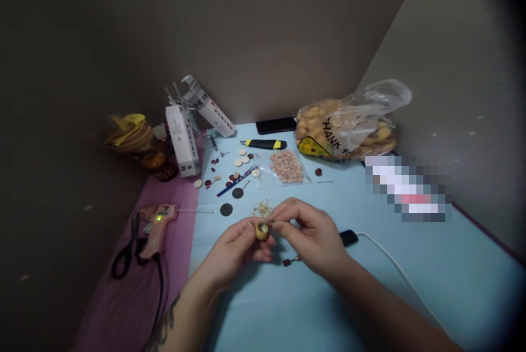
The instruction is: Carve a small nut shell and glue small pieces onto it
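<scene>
My left hand [233, 247] holds a small, round, yellow-brown hollowed piece [262, 231] between thumb and fingers, its pale opening facing up. Close by on the right, my right hand [314, 234] is closed in a pinch at the rim of that piece. A thin, dark bit of something shows at its fingertips, too small to name. Pale shavings [263, 208] lie scattered just beyond both hands. Partly hidden under my right hand is a black pen-shaped tool [348, 238] with a white cable; a dark red tip [286, 262] sticks out on its other side.
A pink glue gun [158, 231] and black scissors [122, 261] lie left. Beyond are black discs [226, 209], a blue pencil [236, 181], a bag of pinkish beads [286, 167], a utility knife [263, 144], a phone [276, 125], white boxes [183, 141] and a bulging plastic bag [345, 127].
</scene>
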The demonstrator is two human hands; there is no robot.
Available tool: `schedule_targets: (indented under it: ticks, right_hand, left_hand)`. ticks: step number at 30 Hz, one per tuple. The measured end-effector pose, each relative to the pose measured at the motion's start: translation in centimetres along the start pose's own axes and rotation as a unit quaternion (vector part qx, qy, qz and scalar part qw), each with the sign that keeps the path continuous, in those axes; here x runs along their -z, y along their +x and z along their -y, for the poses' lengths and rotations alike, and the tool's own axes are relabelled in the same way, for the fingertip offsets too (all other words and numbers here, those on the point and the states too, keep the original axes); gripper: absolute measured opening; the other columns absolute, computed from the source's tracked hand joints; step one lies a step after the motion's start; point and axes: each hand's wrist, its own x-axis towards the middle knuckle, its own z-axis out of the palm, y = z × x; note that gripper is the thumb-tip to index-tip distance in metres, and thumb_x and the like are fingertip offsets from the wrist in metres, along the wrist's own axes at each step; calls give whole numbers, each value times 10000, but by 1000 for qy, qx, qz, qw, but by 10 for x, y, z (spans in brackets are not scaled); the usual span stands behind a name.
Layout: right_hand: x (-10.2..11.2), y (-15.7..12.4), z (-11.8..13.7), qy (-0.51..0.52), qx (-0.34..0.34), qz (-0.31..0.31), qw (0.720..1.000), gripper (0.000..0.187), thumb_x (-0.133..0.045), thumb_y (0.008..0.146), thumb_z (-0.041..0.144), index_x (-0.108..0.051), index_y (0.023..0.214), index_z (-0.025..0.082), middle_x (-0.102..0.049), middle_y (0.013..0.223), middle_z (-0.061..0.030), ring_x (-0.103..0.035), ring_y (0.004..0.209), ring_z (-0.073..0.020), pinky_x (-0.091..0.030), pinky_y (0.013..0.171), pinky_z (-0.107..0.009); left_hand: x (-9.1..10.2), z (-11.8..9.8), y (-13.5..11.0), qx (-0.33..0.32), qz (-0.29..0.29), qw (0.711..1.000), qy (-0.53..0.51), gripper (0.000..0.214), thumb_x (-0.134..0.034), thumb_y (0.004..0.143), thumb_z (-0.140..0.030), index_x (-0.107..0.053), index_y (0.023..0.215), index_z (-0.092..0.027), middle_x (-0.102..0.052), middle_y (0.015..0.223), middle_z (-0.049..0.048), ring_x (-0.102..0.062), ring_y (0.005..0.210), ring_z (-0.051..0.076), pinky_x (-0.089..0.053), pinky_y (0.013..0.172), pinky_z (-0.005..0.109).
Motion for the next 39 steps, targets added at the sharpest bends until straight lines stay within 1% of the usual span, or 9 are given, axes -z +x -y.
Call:
schedule_targets:
  ticks: [7, 14, 17, 22, 24, 28, 34, 36, 39]
  right_hand:
    - [-1, 0, -1, -5, 2, 32, 999, 163, -589, 801, 64, -585, 718, 203, -672, 781, -19, -655, 765, -154, -521, 699, -304]
    - [0, 4, -6, -99, 146, 92, 980, 247, -463, 800, -16, -521, 754, 220, -616, 743, -23, -570, 755, -164, -497, 665, -296]
    - [1, 4, -5, -116, 142, 117, 976, 248, -449, 785, -20, -499, 759, 222, -594, 733, -27, -548, 739, -172, -489, 644, -301]
    - [0, 4, -5, -75, 109, 80, 988, 220, -485, 822, 16, -504, 768, 228, -607, 758, -12, -583, 754, -161, -503, 668, -303]
    - [0, 4, -7, -89, 130, 71, 985, 223, -481, 828, 12, -508, 778, 228, -615, 771, -15, -581, 770, -163, -503, 679, -304]
    - [-2, 3, -10, -149, 167, 102, 969, 255, -433, 790, -26, -491, 767, 221, -594, 750, -27, -548, 749, -173, -487, 660, -307]
    - [-2, 2, -7, -97, 61, 78, 990, 198, -515, 827, 50, -485, 729, 220, -604, 731, -5, -583, 715, -155, -491, 656, -298]
    - [-2, 1, -8, -83, 79, 53, 992, 192, -530, 833, 49, -507, 752, 222, -623, 761, -5, -599, 739, -151, -502, 677, -299]
    - [-4, 0, -11, -101, 154, 36, 982, 220, -511, 819, 14, -534, 798, 232, -637, 792, -12, -594, 766, -158, -510, 695, -313]
  left_hand:
    - [1, 2, 1, 16, 16, 1000, -19, 399, -646, 796, -515, -666, 883, -125, -639, 760, 55, -597, 609, 118, -485, 605, 245]
    - [0, 5, 3, -8, 28, 999, 34, 416, -613, 815, -528, -637, 855, -114, -598, 759, 45, -559, 633, 116, -455, 618, 242]
    - [-1, 3, 3, -35, 18, 996, 86, 421, -574, 843, -527, -635, 844, -111, -584, 728, 43, -543, 648, 120, -434, 628, 240]
    - [0, 0, 2, -38, -8, 995, 90, 427, -590, 824, -543, -629, 908, -126, -581, 772, 41, -544, 678, 134, -445, 649, 265]
    - [1, 1, 2, -39, -10, 995, 96, 433, -585, 826, -544, -618, 944, -129, -581, 779, 37, -544, 677, 135, -446, 653, 272]
    - [0, 2, 2, -65, -11, 985, 157, 396, -539, 868, -514, -601, 921, -126, -568, 712, 16, -538, 671, 132, -429, 684, 273]
    - [-2, -4, 1, -76, -26, 981, 177, 389, -577, 835, -504, -588, 974, -142, -574, 809, 18, -540, 704, 142, -442, 723, 299]
    - [-2, -6, 1, -76, -21, 980, 181, 388, -574, 837, -500, -590, 982, -141, -568, 796, 16, -540, 704, 144, -439, 721, 297]
    - [0, -5, 1, -76, 1, 979, 191, 388, -538, 863, -502, -594, 972, -134, -566, 744, 14, -536, 695, 145, -425, 706, 285]
